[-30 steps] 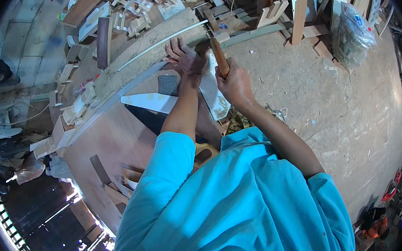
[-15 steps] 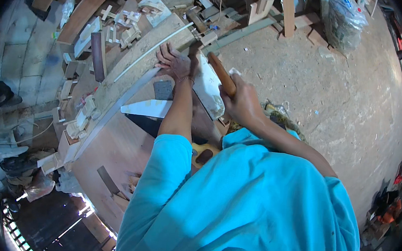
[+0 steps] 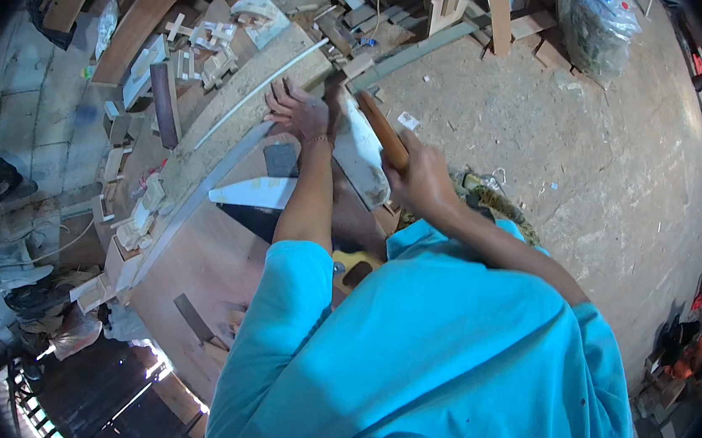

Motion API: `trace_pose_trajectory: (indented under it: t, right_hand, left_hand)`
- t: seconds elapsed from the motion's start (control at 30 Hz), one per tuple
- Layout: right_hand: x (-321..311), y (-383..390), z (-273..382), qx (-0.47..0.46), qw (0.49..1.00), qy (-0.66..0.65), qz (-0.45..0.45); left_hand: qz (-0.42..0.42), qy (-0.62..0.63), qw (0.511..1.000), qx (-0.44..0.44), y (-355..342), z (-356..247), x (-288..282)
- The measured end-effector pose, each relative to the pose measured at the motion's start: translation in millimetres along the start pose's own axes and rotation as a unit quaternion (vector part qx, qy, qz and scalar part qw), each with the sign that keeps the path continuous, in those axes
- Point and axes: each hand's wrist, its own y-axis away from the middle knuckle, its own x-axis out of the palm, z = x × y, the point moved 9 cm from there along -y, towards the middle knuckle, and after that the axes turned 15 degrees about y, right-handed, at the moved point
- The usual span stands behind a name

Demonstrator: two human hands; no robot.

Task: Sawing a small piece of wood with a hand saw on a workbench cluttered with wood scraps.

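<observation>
Here a brown wooden handle (image 3: 383,131) is gripped in the closed right hand (image 3: 424,178), its long axis running up-left toward the left hand (image 3: 296,111). The left hand is pressed flat, fingers spread, on a pale wooden piece (image 3: 363,154) lying on the worktop (image 3: 195,263), just left of the handle.

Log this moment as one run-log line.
left hand: flat on pale wooden piece | right hand: gripping brown wooden handle over it | surface: wooden workbench | nearby: wood offcuts
</observation>
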Motion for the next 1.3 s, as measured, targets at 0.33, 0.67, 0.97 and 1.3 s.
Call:
trace_pose_trajectory:
  t: [0.33,0.67,0.97,1.3]
  right_hand:
    - [-11,9,-6,0.014,1.000,0.003,0.004]
    - [-11,0,3,-0.020,0.999,0.046,-0.017]
    - [3,-48,-7,0.039,0.993,0.101,-0.044]
    - [3,-51,-4,0.011,0.995,0.087,-0.046]
  left_hand:
    - [0.019,0.047,0.999,-0.006,3,-6,4]
    - [0.064,0.078,0.992,-0.069,2,-8,9]
    - [0.043,0.207,0.977,-0.028,2,-36,-9]
    - [0.055,0.160,0.984,-0.054,2,-39,-5]
